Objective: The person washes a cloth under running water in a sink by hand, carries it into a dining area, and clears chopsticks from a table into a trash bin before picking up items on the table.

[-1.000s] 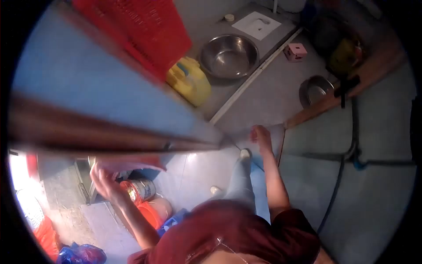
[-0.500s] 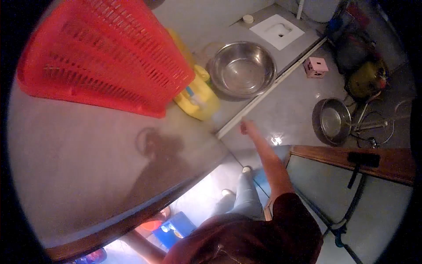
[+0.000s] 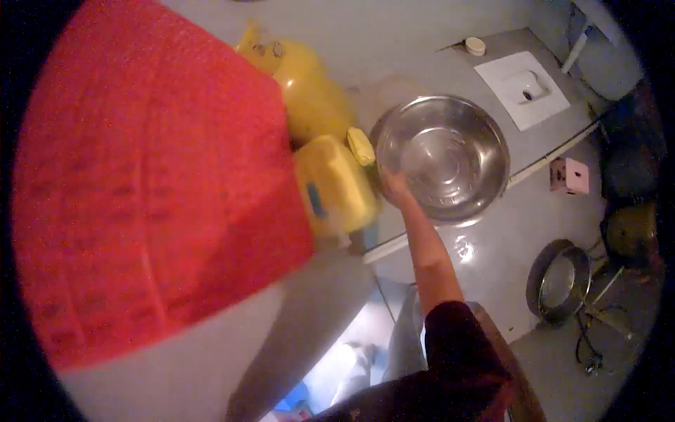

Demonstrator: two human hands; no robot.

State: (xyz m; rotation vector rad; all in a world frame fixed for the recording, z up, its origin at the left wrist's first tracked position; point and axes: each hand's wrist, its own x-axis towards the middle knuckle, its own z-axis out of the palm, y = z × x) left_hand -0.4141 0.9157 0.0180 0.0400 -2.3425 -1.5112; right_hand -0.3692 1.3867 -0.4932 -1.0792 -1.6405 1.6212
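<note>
A wide steel basin point(image 3: 443, 158) stands tilted over the pipe along the edge of a raised floor section. My right hand point(image 3: 395, 188) reaches out to its near left rim, with the fingers closed there; blur hides their exact placing. Just left of that hand lies a yellow jug point(image 3: 337, 186) with a blue mark on its side. Behind the jug is a larger yellow container point(image 3: 313, 91). Outside the picture is my left hand.
A big red slatted basket point(image 3: 155, 190) fills the left side. Beyond the basin are a white squat toilet point(image 3: 524, 88) and a small round white tub point(image 3: 475, 46). To the right stand a pink stool point(image 3: 569, 176) and a second metal basin point(image 3: 559, 281).
My right hand has moved forward from above the floor to the steel basin's rim. The basin now overlaps the pipe edge. My view has shifted closer, and the left arm has left the picture.
</note>
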